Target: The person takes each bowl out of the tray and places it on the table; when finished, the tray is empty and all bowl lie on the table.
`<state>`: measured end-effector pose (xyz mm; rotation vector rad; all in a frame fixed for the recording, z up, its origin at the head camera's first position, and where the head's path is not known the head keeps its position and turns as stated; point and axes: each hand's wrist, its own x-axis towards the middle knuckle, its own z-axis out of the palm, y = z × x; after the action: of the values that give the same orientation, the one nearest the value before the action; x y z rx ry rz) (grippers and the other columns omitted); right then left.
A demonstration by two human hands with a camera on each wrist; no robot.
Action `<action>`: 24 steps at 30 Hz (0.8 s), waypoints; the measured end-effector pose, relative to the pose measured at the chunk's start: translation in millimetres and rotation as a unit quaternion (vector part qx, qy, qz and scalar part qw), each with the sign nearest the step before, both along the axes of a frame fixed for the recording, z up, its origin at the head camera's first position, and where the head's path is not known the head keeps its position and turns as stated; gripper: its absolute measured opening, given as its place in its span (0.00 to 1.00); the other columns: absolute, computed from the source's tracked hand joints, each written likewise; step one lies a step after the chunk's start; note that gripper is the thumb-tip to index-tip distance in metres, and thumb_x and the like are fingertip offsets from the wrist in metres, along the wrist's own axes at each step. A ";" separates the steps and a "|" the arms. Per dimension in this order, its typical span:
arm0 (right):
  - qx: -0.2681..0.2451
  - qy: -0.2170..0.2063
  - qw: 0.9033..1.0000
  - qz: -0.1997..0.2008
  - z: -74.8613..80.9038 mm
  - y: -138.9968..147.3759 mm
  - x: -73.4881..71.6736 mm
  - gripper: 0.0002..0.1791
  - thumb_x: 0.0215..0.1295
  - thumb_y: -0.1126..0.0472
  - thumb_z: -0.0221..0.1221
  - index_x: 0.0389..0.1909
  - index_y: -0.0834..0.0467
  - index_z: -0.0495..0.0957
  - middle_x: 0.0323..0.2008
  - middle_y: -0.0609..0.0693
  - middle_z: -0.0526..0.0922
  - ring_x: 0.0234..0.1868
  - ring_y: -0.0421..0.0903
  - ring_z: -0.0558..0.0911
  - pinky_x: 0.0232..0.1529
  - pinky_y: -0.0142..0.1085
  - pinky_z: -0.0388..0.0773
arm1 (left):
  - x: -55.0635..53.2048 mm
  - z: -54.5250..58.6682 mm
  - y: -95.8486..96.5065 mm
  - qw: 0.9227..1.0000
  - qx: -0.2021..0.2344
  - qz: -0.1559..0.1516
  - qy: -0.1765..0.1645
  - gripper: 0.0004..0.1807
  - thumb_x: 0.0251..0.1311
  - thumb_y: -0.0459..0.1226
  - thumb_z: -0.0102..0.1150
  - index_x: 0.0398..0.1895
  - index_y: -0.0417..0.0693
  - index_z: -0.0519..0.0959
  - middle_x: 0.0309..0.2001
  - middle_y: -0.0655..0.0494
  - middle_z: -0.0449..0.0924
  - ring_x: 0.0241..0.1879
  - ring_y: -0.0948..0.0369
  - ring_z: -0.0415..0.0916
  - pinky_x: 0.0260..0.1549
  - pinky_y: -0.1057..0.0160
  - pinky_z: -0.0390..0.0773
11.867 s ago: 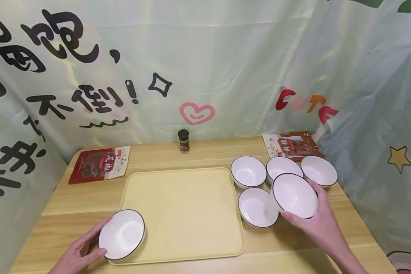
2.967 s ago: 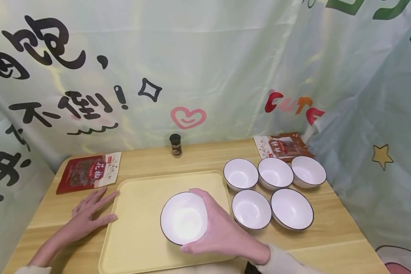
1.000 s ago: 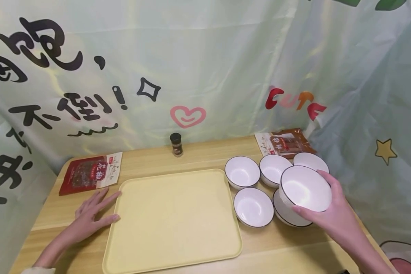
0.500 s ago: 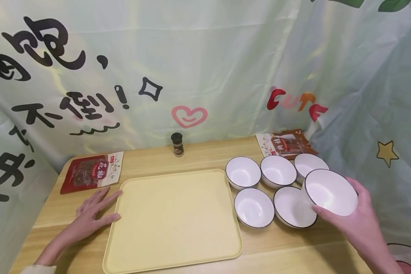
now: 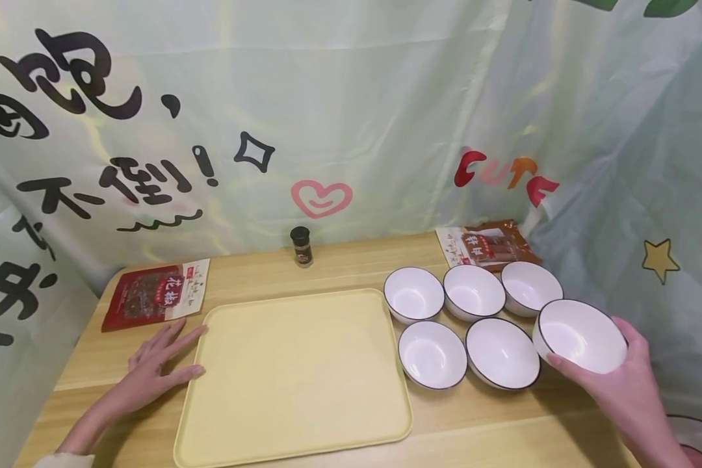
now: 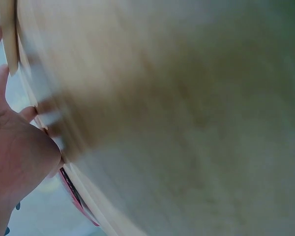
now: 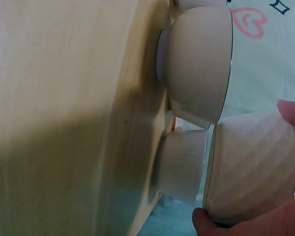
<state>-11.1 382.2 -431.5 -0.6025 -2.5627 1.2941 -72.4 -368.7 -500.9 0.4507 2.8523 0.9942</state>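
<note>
In the head view my right hand (image 5: 626, 383) grips a white bowl (image 5: 582, 338) with a dark rim, thumb on the near side. This bowl is held above the right side of the table, its opening tilted toward me. The right wrist view shows the faceted outer wall of the held bowl (image 7: 253, 167), clear of the tabletop. Beside it a front bowl (image 5: 503, 354) stands on the table, left of my hand. My left hand (image 5: 152, 374) lies at the left edge of the pale yellow tray (image 5: 298, 377), fingers spread, fingertips at the rim.
Several matching bowls stand right of the tray: a back row including a left bowl (image 5: 414, 296), and a front-left bowl (image 5: 433, 355). Behind are a red spice packet (image 5: 152, 296), a black-capped jar (image 5: 301, 247) and a brown packet (image 5: 488, 244). A printed curtain (image 5: 386, 130) encloses the table.
Three seconds ago the right hand held a bowl over the tray. Within the last second it has moved right and slightly down, from over the front-right bowl. The left hand has stayed at the tray.
</note>
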 end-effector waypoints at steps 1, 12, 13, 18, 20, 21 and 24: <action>-0.001 -0.003 1.000 -0.001 -0.2 1.1 -0.1 0.67 0.63 0.55 0.80 0.90 0.51 0.41 0.79 0.65 0.52 0.62 0.46 0.65 0.44 0.15 0.61 | 0.0 0.1 0.1 1.000 0.001 -0.001 0.000 0.45 0.71 0.44 0.72 0.88 0.61 0.62 0.87 0.32 0.39 0.81 0.23 0.32 0.65 0.14 0.22; -0.022 -0.021 1.000 0.003 -14.4 12.2 -2.2 0.68 0.64 0.55 0.79 0.89 0.56 0.38 0.80 0.67 0.49 0.63 0.52 0.65 0.45 0.16 0.61 | -1.1 -0.9 0.0 1.000 0.001 -0.002 0.000 0.44 0.72 0.45 0.71 0.88 0.62 0.62 0.87 0.32 0.40 0.80 0.22 0.33 0.67 0.16 0.21; -0.020 -0.021 1.000 0.005 -16.5 13.5 -2.4 0.68 0.64 0.55 0.79 0.89 0.57 0.38 0.79 0.67 0.49 0.62 0.51 0.65 0.45 0.16 0.61 | -1.2 -1.0 -0.1 1.000 0.002 -0.001 0.000 0.44 0.72 0.45 0.71 0.88 0.62 0.62 0.87 0.32 0.40 0.81 0.23 0.32 0.67 0.16 0.20; -0.015 -0.021 0.999 0.025 -25.5 20.8 -4.2 0.67 0.64 0.55 0.79 0.87 0.64 0.39 0.77 0.69 0.52 0.60 0.50 0.66 0.44 0.16 0.60 | -1.1 -1.2 0.0 1.000 0.005 0.001 0.000 0.44 0.72 0.45 0.71 0.88 0.61 0.62 0.87 0.31 0.40 0.81 0.23 0.32 0.66 0.15 0.21; -0.012 -0.023 0.999 0.032 -28.7 23.7 -5.1 0.67 0.64 0.56 0.79 0.86 0.66 0.39 0.77 0.71 0.52 0.60 0.52 0.65 0.44 0.16 0.59 | -0.7 -1.2 0.1 1.000 0.006 0.001 -0.003 0.45 0.71 0.46 0.71 0.88 0.61 0.62 0.87 0.31 0.39 0.81 0.23 0.31 0.65 0.14 0.21; -0.012 -0.025 0.999 0.036 -30.4 25.1 -5.6 0.67 0.64 0.56 0.79 0.86 0.67 0.39 0.77 0.72 0.52 0.60 0.54 0.64 0.45 0.16 0.58 | -0.4 -1.0 -0.2 1.000 0.006 0.001 -0.005 0.45 0.72 0.46 0.71 0.88 0.61 0.62 0.87 0.31 0.39 0.81 0.23 0.31 0.65 0.14 0.21; -0.008 -0.031 0.998 0.046 -36.3 26.0 -8.0 0.67 0.64 0.55 0.79 0.85 0.68 0.38 0.77 0.74 0.51 0.62 0.59 0.62 0.45 0.17 0.56 | 0.8 0.3 -2.4 1.000 0.000 0.003 -0.008 0.45 0.72 0.46 0.71 0.88 0.63 0.61 0.87 0.32 0.38 0.81 0.24 0.30 0.65 0.14 0.21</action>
<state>-19.1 408.3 -467.7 -0.5429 -2.6615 1.3467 -71.6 -371.0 -500.5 0.4313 2.8411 0.9939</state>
